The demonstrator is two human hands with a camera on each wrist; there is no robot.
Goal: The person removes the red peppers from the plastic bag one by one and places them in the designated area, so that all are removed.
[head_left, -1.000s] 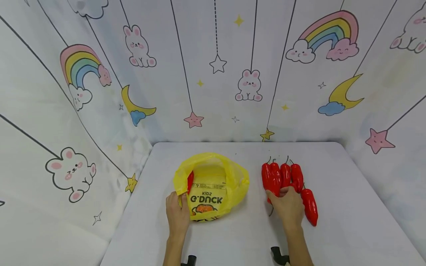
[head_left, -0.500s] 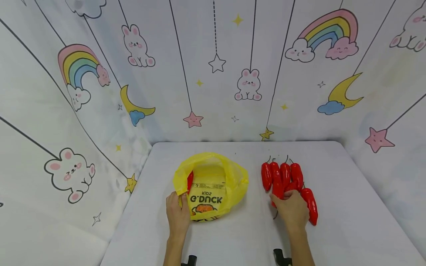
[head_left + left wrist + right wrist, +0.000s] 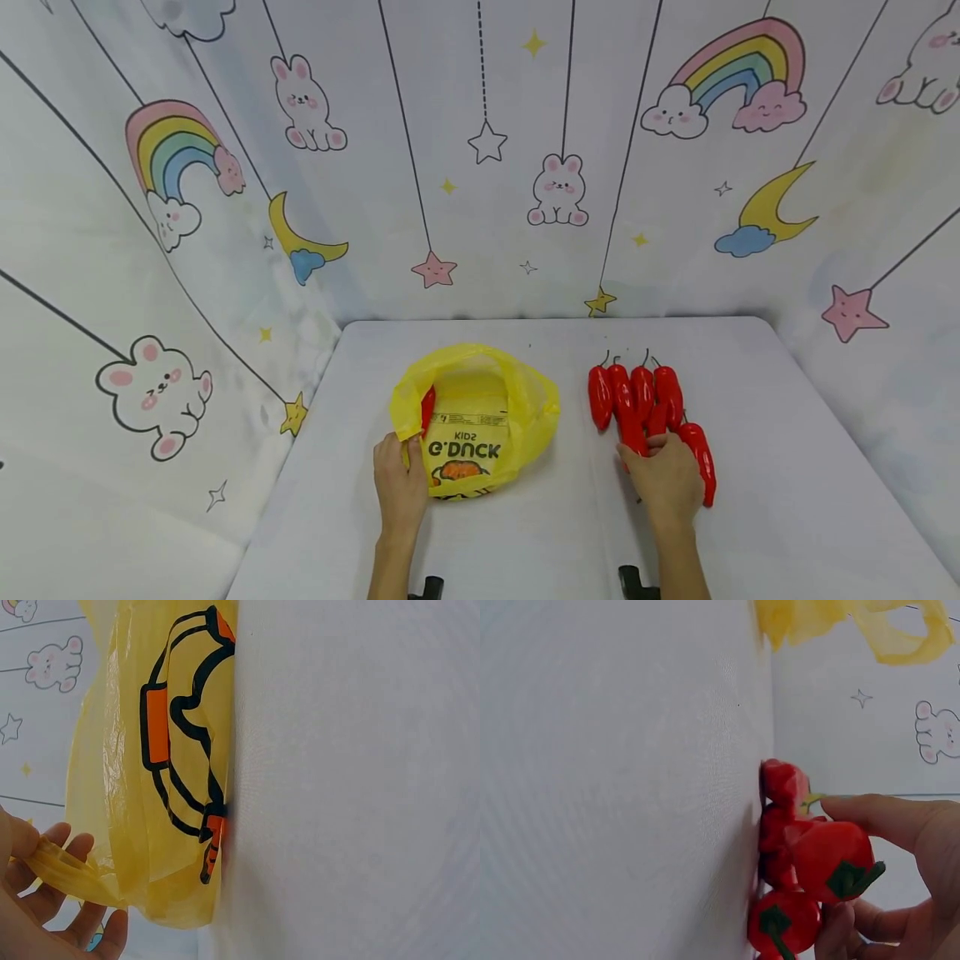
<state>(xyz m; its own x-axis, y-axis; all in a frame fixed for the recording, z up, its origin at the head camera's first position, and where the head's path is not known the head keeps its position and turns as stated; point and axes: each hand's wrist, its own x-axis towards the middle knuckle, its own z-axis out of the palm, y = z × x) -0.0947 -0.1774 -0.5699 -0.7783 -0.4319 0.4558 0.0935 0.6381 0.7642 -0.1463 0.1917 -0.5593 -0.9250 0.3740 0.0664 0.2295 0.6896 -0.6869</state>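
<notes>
My left hand pinches the rim of a yellow plastic bag, which lies with its mouth facing me. In the left wrist view a strip of the bag runs between thumb and fingers. Part of a red chili pepper shows inside the bag. Over the pepper pile, my right hand grips a red chili pepper between thumb and fingers, its green stem towards the wrist camera. Another chili pepper lies close below it. The held pepper's stem end is largely hidden by the hand in the head view.
Several more red chili peppers lie side by side beyond the right hand, one to its right. All rest on a white table. Behind stands a white cloth backdrop with printed rabbits, rainbows and stars.
My right hand has moved a little right and nearer to me, drawing the gripped chili pepper away from the leftmost one. The left hand and the bag stay in place.
</notes>
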